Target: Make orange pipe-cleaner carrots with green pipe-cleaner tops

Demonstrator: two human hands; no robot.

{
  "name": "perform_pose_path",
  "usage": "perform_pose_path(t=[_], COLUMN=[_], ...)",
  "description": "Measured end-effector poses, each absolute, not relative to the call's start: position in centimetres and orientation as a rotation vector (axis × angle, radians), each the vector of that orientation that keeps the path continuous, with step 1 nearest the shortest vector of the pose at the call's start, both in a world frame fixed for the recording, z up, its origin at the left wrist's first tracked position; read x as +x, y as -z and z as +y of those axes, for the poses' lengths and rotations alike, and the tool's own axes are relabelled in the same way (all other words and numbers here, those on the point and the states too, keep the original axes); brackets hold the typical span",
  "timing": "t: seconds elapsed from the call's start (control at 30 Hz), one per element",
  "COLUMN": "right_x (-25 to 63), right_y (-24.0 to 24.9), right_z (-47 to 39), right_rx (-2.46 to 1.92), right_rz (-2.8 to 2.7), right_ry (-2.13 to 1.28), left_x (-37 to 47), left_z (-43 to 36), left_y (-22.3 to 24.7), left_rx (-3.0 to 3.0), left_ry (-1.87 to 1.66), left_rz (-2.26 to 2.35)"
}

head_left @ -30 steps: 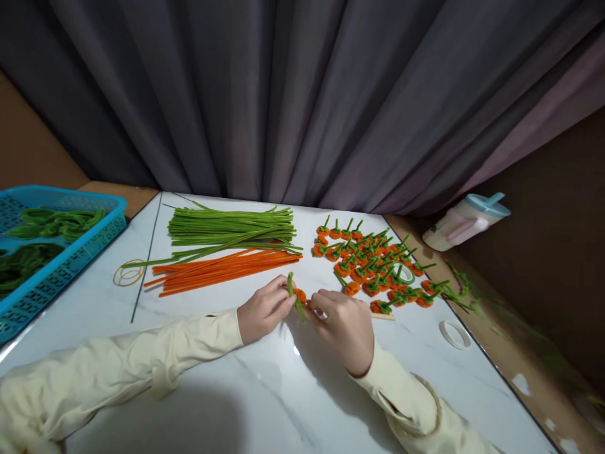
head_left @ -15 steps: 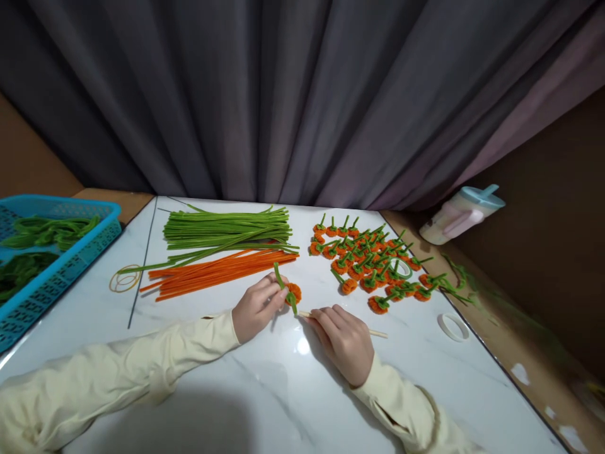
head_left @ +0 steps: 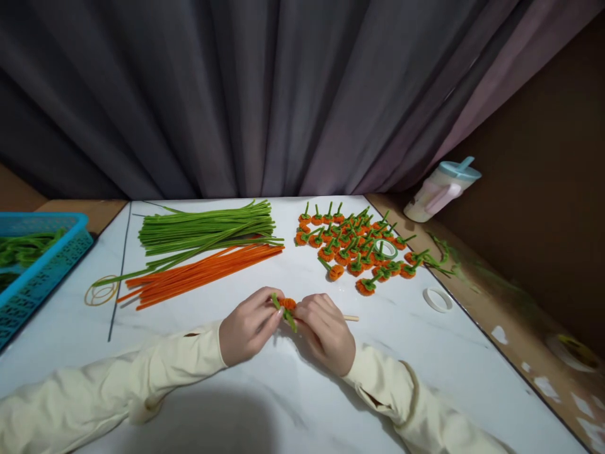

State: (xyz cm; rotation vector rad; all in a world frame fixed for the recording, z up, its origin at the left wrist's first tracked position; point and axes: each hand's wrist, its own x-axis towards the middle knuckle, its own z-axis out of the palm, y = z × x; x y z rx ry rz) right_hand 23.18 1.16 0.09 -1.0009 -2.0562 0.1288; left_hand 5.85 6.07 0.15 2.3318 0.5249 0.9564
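My left hand (head_left: 248, 326) pinches a small orange pipe-cleaner flower (head_left: 288, 304) with green pipe-cleaner ends sticking out of it. Close against it on the right, my right hand (head_left: 327, 331) is closed round a thin wooden stick (head_left: 351, 318). The stick's rear end pokes out past the knuckles; its tip is hidden by the fingers and the flower. Beyond my hands lie a bundle of green pipe cleaners (head_left: 203, 228) and a smaller bundle of orange pipe cleaners (head_left: 203, 276). Several similar orange flowers with green stems (head_left: 366, 287) are gathered to the right.
A blue basket (head_left: 57, 296) with green pieces stands at the left edge. Rubber bands (head_left: 101, 292) lie nearby. One tape roll (head_left: 386, 249) sits among the flowers, another white ring (head_left: 437, 300) further right. A lidded cup (head_left: 442, 189) stands behind the table's right edge.
My right hand has come up against the flower, bringing the stick to it. The flower has turned in my left hand, its green ends now angled differently. The view has shifted slightly.
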Motion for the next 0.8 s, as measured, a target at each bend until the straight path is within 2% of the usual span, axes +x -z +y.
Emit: perform_pose_path(t=[0.33,0.57,0.8], right_x=[22.80,22.86,22.98], right_y=[0.28,0.52,0.99], right_z=[1.29,1.36,1.18], right_rx=[-1.157,-1.275,-1.188], right_rz=[-1.903,-1.785,-2.088], right_ry=[-0.314,-0.699,-0.376], left_x=[6.10,6.03,5.96], left_z=[6.13,6.02,6.16], left_y=[-0.38,-0.26,-0.53], left_rx=[2.278,2.273,2.160], left_ry=[-0.966,-1.031,-0.986], left_rz=[0.625,0.632,0.657])
